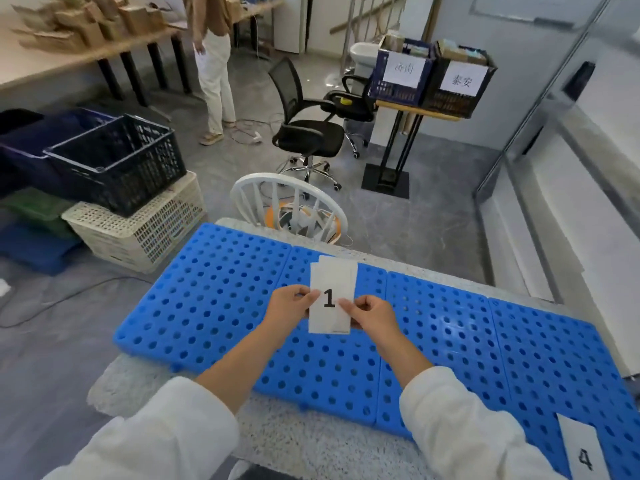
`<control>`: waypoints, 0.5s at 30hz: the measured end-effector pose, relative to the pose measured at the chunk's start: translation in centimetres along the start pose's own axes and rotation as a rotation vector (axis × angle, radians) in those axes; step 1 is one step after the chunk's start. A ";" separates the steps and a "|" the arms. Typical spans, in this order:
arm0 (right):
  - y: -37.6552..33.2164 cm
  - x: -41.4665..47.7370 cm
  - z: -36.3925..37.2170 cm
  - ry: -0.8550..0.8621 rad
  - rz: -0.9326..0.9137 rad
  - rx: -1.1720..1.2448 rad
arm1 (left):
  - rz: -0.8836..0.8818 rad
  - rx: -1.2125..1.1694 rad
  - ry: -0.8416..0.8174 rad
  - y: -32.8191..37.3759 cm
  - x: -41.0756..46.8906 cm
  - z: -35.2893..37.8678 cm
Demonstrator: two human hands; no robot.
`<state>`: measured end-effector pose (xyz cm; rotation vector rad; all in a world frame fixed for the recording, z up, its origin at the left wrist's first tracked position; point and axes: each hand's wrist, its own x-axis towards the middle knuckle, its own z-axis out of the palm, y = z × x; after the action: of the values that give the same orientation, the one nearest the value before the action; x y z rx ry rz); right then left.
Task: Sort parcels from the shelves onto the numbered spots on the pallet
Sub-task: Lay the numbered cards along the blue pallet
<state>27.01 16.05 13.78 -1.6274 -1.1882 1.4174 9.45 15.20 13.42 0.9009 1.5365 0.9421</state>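
Left hand, right hand: likely-stacked cards between

Blue pallet open at left and right of frame; card stack blocks centre, card 4 lower right. White chair crowds far edge, crates at left.

Parcel-sorting room; stacked crates, labelled bins, boxes on tables.
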 end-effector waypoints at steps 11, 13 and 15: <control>0.1 4.2 11.0 0.047 0.134 -0.161 | -0.069 0.165 0.053 -4.4 6.3 -14.6; 0.7 4.8 12.0 0.059 0.169 -0.145 | -0.100 0.284 0.048 -6.6 7.5 -17.8; 1.3 5.3 13.1 0.066 0.183 -0.140 | -0.125 0.347 0.049 -8.4 8.2 -20.4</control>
<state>14.46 19.42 8.18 -1.9072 -1.1461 1.4054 -12.43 17.13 4.97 1.0152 1.8100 0.6213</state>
